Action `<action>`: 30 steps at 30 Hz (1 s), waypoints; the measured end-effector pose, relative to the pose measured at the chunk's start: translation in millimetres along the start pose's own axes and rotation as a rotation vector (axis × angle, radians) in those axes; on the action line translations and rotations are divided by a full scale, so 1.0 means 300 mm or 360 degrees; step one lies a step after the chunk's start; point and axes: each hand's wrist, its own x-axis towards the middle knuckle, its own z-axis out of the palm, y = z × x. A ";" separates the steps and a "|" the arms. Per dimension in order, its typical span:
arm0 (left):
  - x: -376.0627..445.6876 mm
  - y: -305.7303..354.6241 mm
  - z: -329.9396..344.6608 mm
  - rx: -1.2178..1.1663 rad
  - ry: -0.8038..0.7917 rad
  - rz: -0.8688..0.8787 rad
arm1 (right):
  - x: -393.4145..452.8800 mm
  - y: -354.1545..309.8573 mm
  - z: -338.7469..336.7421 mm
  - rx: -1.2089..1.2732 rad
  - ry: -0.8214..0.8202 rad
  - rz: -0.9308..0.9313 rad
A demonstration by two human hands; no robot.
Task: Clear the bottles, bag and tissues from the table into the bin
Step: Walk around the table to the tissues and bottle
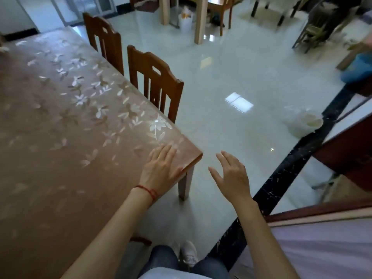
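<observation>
Lower centre: both hands spread, left hand [161,168] flat on brown floral-covered bench [60,117], right hand [231,176] empty; no bottles, bag or tissues visible to judge handling.

We see two brown wooden chairs [155,81] pushed in side by side. The floor [221,77] is shiny and pale, with a black stripe [281,178] across it. Far back stand light wooden legs [199,19] and another chair [225,9].
</observation>
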 end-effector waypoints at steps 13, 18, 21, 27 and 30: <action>0.239 0.284 0.124 -0.0212 -0.0204 0.0594 | -0.209 0.266 -0.079 -0.0094 0.0236 0.0711; 0.326 0.389 0.184 -0.0221 -0.0273 0.0703 | -0.199 0.367 -0.089 -0.0092 0.0256 0.0822; 0.413 0.464 0.223 -0.0236 -0.0286 0.0719 | -0.153 0.457 -0.098 -0.0067 0.0255 0.0852; 0.612 0.591 0.298 -0.0254 -0.0325 0.0667 | -0.027 0.665 -0.130 -0.0042 0.0187 0.0887; 0.704 0.631 0.331 -0.0262 -0.0339 0.0635 | 0.041 0.754 -0.144 -0.0048 0.0148 0.0887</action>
